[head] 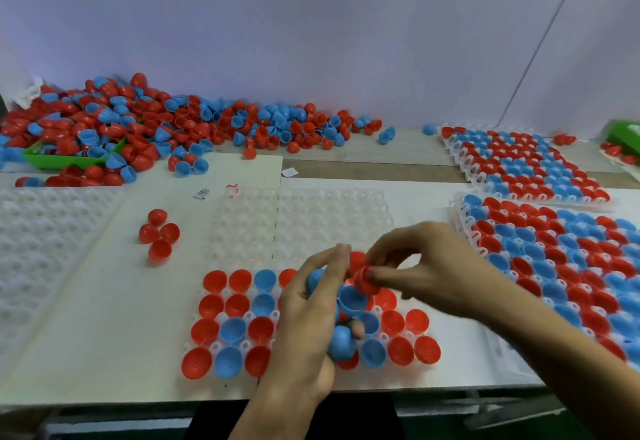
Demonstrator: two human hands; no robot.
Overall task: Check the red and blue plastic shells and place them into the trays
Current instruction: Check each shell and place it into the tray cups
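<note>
Head view: nearest us, our left hand [304, 328] grips several blue shells [351, 299], one with its cup facing up; more are hidden in the palm. Our right hand [426, 269] pinches a red shell [365, 278] in a narrow grip, its open side hard to make out. Both hover over the clear tray [311, 217] on the counter [86, 318], its near rows filled. Filled trays [540, 165] lie right; a loose shell pile [166, 124] lies beyond.
</note>
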